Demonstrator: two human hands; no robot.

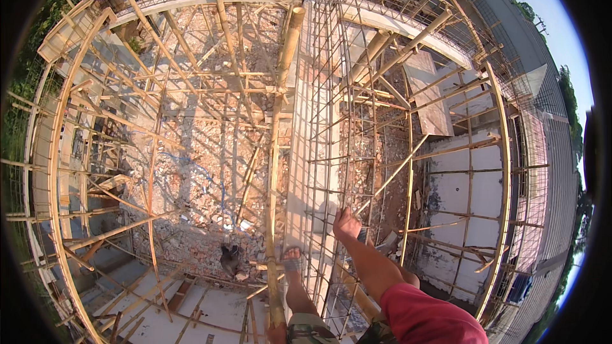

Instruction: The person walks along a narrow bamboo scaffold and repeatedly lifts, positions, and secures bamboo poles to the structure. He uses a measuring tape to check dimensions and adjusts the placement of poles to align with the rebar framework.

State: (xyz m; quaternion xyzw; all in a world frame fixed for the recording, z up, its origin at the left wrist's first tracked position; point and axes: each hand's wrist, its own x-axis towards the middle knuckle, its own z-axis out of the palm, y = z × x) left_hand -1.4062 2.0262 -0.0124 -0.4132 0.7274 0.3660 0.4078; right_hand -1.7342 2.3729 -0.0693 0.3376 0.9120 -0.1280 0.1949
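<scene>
While my right grip (346, 224) curls round the long brown steel-bar cage (349, 121) along the pale beam (307, 175) right of centre, its bars already stand crossed; what remains, or how my near left grip (276, 333) sits, I cannot tell.

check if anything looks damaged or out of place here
Yes: broken rubble lies strewn over the ground below, rough and uneven. The white surface at right has dark, ragged patches, as if its coating had worn or flaked. Nothing clearly odd stands out at the right hand.
</scene>
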